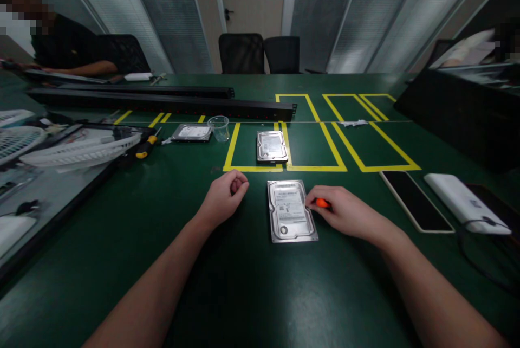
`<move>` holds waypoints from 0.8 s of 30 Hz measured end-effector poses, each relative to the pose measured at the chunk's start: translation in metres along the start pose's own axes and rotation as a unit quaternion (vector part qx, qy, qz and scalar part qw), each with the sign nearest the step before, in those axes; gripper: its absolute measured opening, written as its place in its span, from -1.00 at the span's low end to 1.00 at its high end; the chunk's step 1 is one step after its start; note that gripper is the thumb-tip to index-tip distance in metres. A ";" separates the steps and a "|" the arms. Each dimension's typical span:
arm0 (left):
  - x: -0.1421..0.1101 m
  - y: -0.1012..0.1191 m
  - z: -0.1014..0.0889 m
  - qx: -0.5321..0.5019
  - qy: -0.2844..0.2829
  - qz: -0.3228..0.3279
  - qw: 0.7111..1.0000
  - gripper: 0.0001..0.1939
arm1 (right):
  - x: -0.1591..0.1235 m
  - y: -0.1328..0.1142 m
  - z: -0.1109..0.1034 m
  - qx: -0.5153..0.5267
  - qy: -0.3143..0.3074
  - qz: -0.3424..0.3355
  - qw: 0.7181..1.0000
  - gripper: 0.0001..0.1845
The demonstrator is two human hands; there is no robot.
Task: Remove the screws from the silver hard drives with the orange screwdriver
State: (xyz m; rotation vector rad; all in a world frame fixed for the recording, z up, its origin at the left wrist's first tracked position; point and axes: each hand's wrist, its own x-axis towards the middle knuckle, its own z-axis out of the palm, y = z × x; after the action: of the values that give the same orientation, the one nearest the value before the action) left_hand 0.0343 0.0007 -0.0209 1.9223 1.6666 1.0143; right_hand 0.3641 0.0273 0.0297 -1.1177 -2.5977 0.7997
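A silver hard drive [289, 212] lies label up on the green table in front of me. At its right edge, my right hand [335, 207] is closed around a small orange-handled tool [323, 203]; most of the tool is hidden by the fingers. My left hand [227, 193] rests on the table to the left of the drive, apart from it, with fingers curled closed. Whatever those fingers may hold is hidden. Beyond the drive sits a second hard drive [272, 146], and a third hard drive [192, 132] lies farther left beside a clear plastic cup [219, 128].
Yellow tape outlines [317, 168] mark the table. Left are a yellow-black screwdriver [147, 146] and a white racket-like frame [85, 155]. Long black bars [170, 104] lie behind. To my right are a phone [416, 201] and a white power bank [465, 203]. Other people sit at both sides.
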 end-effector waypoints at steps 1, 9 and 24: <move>0.000 0.000 0.000 0.001 -0.001 0.000 1.000 -0.89 | 0.000 0.000 0.000 -0.002 0.000 0.001 1.000 -0.78; 0.000 0.003 -0.001 0.004 -0.008 0.000 1.000 -0.88 | -0.001 0.002 0.002 0.002 0.008 -0.008 1.000 -0.80; -0.007 0.018 -0.008 -0.015 -0.133 0.073 0.988 -0.68 | -0.017 -0.007 -0.012 0.162 0.310 -0.038 0.936 -0.78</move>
State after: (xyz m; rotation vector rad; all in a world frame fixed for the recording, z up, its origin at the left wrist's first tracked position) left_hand 0.0402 -0.0108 -0.0052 2.0801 1.3733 0.7859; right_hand 0.3761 0.0161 0.0441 -0.9648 -1.8944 0.6831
